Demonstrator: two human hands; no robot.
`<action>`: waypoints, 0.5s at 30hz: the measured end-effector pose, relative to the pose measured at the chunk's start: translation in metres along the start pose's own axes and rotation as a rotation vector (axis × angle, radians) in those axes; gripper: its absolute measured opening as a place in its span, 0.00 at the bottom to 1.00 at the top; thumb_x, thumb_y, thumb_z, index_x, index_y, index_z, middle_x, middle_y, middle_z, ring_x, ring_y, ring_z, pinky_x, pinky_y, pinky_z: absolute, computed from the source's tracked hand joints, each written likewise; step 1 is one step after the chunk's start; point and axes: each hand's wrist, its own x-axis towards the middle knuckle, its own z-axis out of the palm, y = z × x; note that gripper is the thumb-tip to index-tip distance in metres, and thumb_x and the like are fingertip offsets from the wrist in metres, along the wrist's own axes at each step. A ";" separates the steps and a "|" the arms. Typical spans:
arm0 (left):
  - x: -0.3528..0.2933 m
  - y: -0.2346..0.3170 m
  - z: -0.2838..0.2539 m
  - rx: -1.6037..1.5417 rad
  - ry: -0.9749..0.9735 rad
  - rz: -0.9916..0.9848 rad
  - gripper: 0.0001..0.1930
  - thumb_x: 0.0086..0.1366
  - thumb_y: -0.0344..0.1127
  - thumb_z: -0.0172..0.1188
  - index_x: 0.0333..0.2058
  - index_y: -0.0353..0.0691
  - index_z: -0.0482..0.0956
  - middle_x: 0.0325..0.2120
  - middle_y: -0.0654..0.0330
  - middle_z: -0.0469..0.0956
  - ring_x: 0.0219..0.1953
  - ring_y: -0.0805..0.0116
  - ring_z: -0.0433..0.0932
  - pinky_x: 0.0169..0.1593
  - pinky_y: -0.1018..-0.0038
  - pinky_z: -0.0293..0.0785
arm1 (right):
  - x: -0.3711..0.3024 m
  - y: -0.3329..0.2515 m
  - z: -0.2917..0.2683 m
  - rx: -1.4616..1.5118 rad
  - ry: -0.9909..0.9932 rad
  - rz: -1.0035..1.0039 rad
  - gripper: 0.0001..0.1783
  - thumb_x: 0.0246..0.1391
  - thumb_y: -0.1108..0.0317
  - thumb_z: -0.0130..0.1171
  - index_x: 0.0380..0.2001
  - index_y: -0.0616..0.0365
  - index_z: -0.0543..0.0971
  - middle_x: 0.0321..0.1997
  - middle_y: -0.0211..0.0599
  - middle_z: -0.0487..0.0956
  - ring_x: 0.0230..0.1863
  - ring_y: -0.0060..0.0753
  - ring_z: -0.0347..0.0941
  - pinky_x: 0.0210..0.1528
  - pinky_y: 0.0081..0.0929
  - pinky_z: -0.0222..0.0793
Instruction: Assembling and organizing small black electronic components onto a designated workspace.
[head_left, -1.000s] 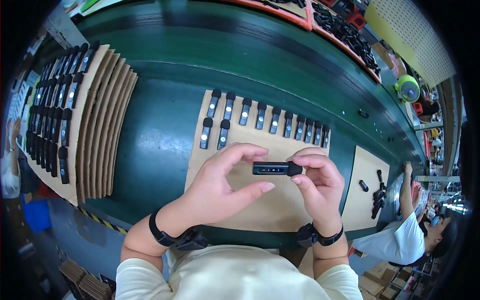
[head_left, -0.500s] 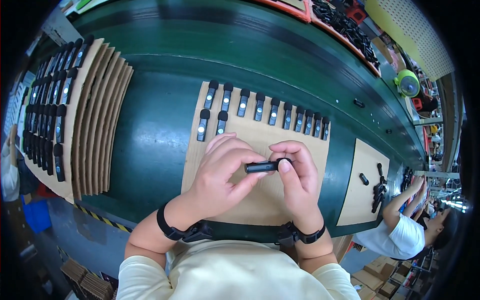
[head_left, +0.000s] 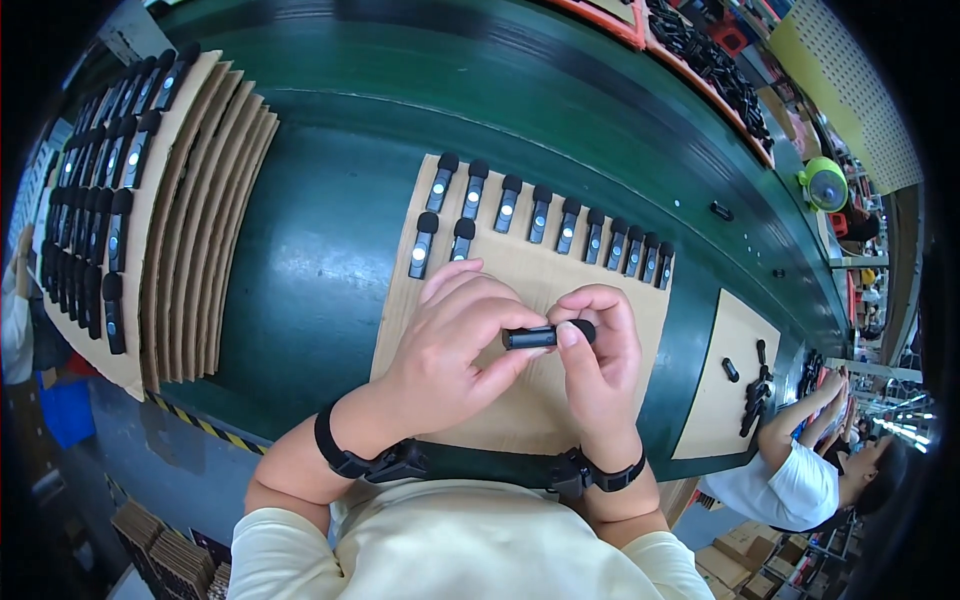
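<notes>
A small black wireless microphone [head_left: 528, 338] lies sideways between my two hands, above a cardboard sheet [head_left: 510, 415]. The fingers and thumb of my left hand [head_left: 432, 335] pinch its bare left end. My right hand [head_left: 603, 352] grips the other end, thumb on top, where a round black foam cap [head_left: 585, 328] shows. On the sheet's far edge stands a row of like microphones [head_left: 540, 213] with foam caps, several with a bright round spot. Two more [head_left: 423, 245] start a second row at the left, one partly behind my left hand.
At left is a stack of cardboard sheets [head_left: 205, 230] carrying rows of capped microphones [head_left: 117, 230]. Right of my sheet, another cardboard piece [head_left: 715, 400] holds loose black parts [head_left: 757, 395]. A bin of black parts [head_left: 710, 70], a green fan [head_left: 823, 184] and a co-worker [head_left: 790, 470] are farther right.
The view has shifted slightly, so the sheet sits a little farther right. More of the foam cap now shows beside my right thumb. Both hands keep hold of the microphone.
</notes>
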 end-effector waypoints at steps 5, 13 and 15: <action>0.003 0.002 -0.004 -0.103 -0.004 -0.083 0.16 0.48 0.25 0.69 0.37 0.41 0.78 0.30 0.62 0.77 0.34 0.63 0.76 0.56 0.58 0.67 | 0.006 0.004 0.001 0.171 -0.072 0.176 0.14 0.60 0.76 0.54 0.49 0.62 0.70 0.44 0.35 0.74 0.45 0.23 0.71 0.48 0.23 0.67; 0.001 0.001 -0.005 0.161 -0.048 -0.066 0.14 0.48 0.29 0.68 0.35 0.43 0.76 0.28 0.62 0.74 0.35 0.61 0.74 0.46 0.63 0.65 | 0.016 -0.002 -0.010 -0.652 -0.227 -0.481 0.13 0.53 0.79 0.58 0.43 0.64 0.75 0.47 0.44 0.75 0.48 0.40 0.73 0.51 0.30 0.69; 0.002 0.004 -0.006 0.223 -0.065 -0.109 0.13 0.48 0.29 0.69 0.34 0.43 0.76 0.28 0.62 0.74 0.34 0.60 0.75 0.45 0.64 0.66 | 0.018 0.002 -0.011 -0.645 -0.213 -0.441 0.13 0.52 0.79 0.59 0.42 0.63 0.76 0.46 0.44 0.76 0.47 0.40 0.74 0.50 0.30 0.70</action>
